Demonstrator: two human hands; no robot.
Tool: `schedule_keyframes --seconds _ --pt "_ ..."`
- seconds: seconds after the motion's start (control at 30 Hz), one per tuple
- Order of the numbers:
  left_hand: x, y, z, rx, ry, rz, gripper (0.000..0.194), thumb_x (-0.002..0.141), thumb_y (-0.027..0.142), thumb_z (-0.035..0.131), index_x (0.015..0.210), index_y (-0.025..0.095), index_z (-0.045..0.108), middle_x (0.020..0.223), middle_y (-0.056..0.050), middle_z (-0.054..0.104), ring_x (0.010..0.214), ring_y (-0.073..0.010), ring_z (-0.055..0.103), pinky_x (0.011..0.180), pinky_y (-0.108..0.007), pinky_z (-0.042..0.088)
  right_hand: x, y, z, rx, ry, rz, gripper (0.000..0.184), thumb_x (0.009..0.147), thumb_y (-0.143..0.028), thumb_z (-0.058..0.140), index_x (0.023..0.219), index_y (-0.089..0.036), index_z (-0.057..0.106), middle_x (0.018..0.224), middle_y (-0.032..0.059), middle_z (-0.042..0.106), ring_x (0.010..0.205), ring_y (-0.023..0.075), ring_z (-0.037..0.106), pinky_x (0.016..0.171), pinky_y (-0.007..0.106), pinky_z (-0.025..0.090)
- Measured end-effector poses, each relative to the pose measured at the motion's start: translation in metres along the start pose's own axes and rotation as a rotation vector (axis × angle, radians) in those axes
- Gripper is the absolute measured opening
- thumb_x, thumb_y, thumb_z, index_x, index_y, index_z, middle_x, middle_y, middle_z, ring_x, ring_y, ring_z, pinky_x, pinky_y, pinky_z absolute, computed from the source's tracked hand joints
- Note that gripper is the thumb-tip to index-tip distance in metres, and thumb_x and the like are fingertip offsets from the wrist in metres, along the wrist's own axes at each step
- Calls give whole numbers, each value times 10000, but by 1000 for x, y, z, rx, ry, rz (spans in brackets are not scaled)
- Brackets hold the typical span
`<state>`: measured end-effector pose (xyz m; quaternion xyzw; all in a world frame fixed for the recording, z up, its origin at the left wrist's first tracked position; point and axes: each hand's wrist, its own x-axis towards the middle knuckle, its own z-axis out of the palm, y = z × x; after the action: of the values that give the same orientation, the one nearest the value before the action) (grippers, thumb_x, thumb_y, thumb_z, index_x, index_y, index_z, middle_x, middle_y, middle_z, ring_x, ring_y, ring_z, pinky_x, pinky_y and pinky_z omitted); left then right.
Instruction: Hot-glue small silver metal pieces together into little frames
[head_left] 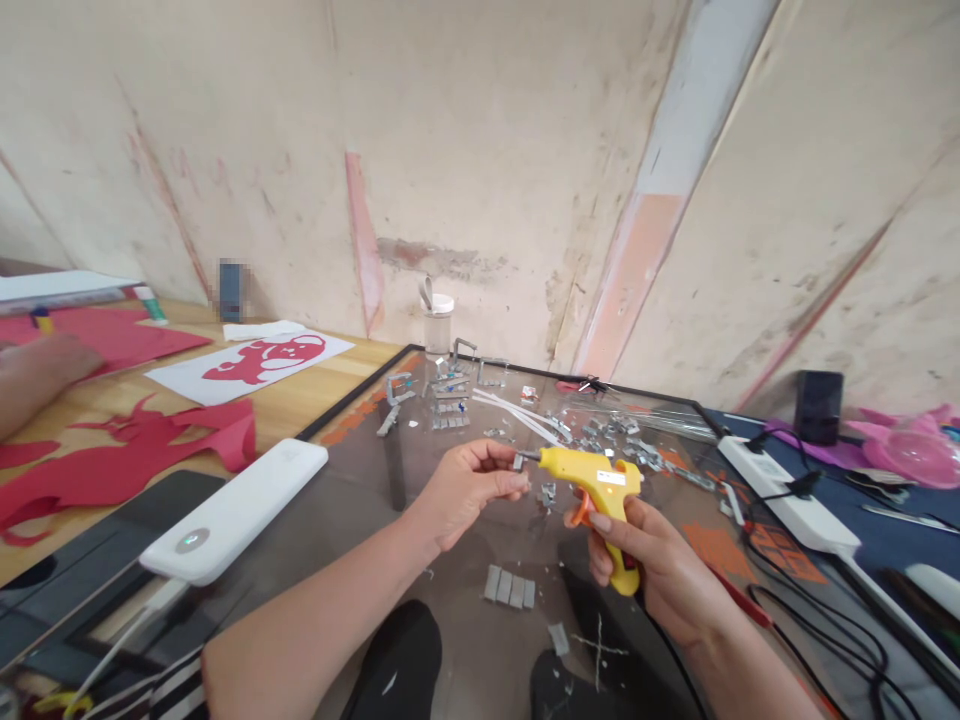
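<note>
Glass-topped bench w/ metal bits, stained wall behind. Our right hand clenched round yellow glue gun, index on orange trigger, nozzle pointing left. Our left hand palm-up, fingertips pinching small grey piece right at nozzle tip.

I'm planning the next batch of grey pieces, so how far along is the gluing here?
Done, apparently: several small grey assemblies stand at the far side of the glass table. In hand: the left hand pinches a small grey piece at the nozzle of the yellow glue gun, gripped by the right hand. Left: a row of grey blocks near the person and many loose pieces beyond the gun lie unjoined.
</note>
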<state>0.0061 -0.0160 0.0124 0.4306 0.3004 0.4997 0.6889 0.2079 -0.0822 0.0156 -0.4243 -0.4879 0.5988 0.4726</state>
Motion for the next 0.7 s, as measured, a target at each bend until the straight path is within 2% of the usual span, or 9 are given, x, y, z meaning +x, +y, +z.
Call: schedule_keyframes --seconds 0.43,0.7 --pt "0 -2 -1 49 -11 49 301 509 143 797 742 108 609 674 -13 658 589 -100 606 569 -210 486 0 -2 1 -56 18 4 301 747 -402 671 846 -129 590 509 -29 538 458 92 471 475 214 351" --pt "2 -5 -5 88 -16 86 281 534 147 786 752 120 610 668 -4 650 586 -102 599 579 -225 488 0 -2 1 -43 22 12 290 736 -405 684 810 -150 568 499 -25 549 452 95 466 475 218 347"
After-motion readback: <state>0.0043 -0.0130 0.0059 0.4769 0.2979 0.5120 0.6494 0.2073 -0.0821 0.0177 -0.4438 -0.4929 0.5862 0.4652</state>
